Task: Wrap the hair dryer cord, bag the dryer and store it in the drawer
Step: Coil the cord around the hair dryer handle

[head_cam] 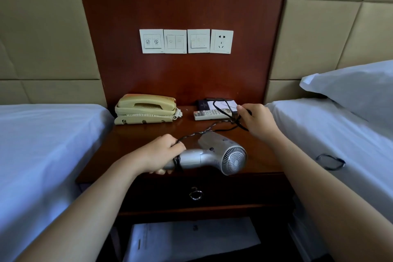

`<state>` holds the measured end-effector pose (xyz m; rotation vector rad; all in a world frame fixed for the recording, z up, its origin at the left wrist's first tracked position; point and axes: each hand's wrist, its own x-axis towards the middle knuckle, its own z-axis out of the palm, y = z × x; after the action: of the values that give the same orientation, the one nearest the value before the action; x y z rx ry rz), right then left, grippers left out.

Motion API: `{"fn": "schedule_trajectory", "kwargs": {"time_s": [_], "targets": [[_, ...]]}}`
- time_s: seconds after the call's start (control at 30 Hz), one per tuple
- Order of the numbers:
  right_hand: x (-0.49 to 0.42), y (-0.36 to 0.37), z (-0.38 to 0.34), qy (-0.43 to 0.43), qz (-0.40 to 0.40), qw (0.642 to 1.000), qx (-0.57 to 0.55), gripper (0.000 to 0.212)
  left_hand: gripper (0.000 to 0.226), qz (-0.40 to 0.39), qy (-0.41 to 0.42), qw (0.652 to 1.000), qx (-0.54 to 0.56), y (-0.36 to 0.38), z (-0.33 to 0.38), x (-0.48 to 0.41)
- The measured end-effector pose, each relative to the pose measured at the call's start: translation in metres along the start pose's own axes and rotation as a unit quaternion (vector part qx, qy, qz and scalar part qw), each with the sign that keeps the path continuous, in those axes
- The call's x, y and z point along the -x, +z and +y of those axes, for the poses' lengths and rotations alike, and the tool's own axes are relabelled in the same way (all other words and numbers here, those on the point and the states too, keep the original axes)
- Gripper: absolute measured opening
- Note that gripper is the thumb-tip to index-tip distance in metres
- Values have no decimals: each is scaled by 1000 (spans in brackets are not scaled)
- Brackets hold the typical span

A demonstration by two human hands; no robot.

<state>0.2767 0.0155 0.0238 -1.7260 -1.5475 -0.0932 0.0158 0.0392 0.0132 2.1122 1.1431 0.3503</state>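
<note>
A silver hair dryer [214,155] lies level above the front of a dark wooden nightstand [136,134], its rear grille facing me at the right. My left hand [161,153] grips its handle, where a few turns of the black cord [204,132] are wound. The cord runs up and right from the handle to my right hand [258,120], which pinches it near the back right of the nightstand top; a loop sticks out past the fingers. The drawer [234,191] with its ring pull [196,194] is shut below the dryer.
A beige telephone [146,108] sits at the back left of the nightstand, a remote control [210,114] and a dark booklet [203,104] at the back right. White beds flank the stand; a black hair tie [330,161] lies on the right one. Wall switches and a socket [221,41] are above.
</note>
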Motion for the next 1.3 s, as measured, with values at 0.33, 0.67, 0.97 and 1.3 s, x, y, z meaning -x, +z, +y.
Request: {"fn": "schedule_trajectory", "kwargs": {"time_s": [0.33,0.67,0.97,1.3], "targets": [[3,9,11,68,-12,996,54,40,36,-79,17,964,253,-1,1,-3],[14,15,8,94,-24,986,132,25,54,-156,-6,906,394,2,6,-8],[23,25,6,-43,-47,981,186,45,36,42,-13,873,486,-10,-17,-22],[43,23,-37,-272,-19,935,227,44,35,258,-90,845,460,-14,-24,-26]]}}
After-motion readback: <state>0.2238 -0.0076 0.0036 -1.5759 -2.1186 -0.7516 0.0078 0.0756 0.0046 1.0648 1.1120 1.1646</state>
